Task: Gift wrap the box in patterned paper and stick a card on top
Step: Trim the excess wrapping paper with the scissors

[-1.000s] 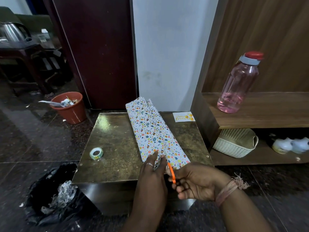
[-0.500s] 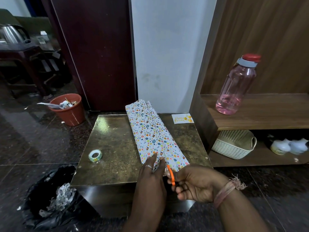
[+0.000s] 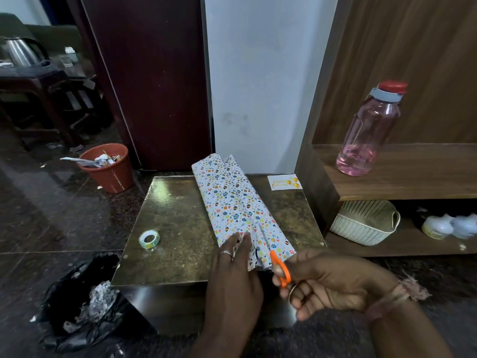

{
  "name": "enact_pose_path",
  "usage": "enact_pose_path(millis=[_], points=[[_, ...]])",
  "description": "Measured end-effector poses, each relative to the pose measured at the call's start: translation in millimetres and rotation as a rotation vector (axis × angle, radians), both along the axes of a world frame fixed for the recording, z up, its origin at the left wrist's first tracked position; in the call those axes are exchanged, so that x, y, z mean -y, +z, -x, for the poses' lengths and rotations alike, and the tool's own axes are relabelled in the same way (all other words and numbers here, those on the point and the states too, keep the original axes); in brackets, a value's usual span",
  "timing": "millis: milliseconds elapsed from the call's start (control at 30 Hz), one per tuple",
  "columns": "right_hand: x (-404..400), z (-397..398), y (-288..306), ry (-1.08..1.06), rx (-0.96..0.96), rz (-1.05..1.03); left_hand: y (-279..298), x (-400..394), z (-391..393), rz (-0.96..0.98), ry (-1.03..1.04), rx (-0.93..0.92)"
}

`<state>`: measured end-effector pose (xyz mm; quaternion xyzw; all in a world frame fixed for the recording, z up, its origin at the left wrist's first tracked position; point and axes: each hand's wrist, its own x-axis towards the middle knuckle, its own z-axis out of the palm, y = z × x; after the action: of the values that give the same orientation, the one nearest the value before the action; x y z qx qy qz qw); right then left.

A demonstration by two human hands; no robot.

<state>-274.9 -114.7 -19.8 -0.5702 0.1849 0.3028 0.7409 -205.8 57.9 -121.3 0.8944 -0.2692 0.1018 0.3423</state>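
Item count, head view

One folded patterned paper (image 3: 237, 202), one scissors (image 3: 280, 270), one tape roll (image 3: 149, 238), one card (image 3: 284, 181), one bottle (image 3: 369, 133), one basket (image 3: 361, 226), two hands.

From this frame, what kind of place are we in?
Most likely a room in a home, worked at floor level: a low table on a polished stone floor, a wooden shelf unit holding a pink water bottle, and a kettle on a side table.

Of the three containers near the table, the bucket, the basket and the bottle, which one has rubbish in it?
The orange bucket on the floor, left of the table: paper scraps fill it. The white basket shows nothing inside; the pink bottle is shut.
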Motion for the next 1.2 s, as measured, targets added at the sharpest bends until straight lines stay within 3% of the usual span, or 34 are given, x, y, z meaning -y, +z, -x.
enact_pose_path(millis=[200, 433, 667, 833, 933, 1000, 1133, 1200], points=[[5, -11, -2, -0.441, 0.166, 0.062, 11, 3, 4, -0.019, -0.095, 0.035], [-1, -17, -8, -0.522, 0.192, 0.075, 13, 9, -6, -0.213, -0.059, 0.106], [-4, -17, -7, -0.542, 0.232, 0.070, 15, 13, -8, -0.033, -0.047, 0.158], [1, -21, -12, -0.643, 0.403, 0.100, 39, 15, 2, 0.291, -0.091, 0.261], [3, -23, -16, -0.681, 0.505, 0.151, 55, 16, 4, 0.668, -0.162, -0.026], [-2, -26, -18, -0.720, 0.536, 0.085, 59, 15, 2, 0.810, -0.132, -0.244], [-22, -35, -27, -0.767, 0.567, 0.133, 48, 15, -10, 0.924, -0.012, -0.538], [-29, -37, -32, -0.764, 0.570, 0.197, 46, 17, -13, 0.927, 0.011, -0.600]])
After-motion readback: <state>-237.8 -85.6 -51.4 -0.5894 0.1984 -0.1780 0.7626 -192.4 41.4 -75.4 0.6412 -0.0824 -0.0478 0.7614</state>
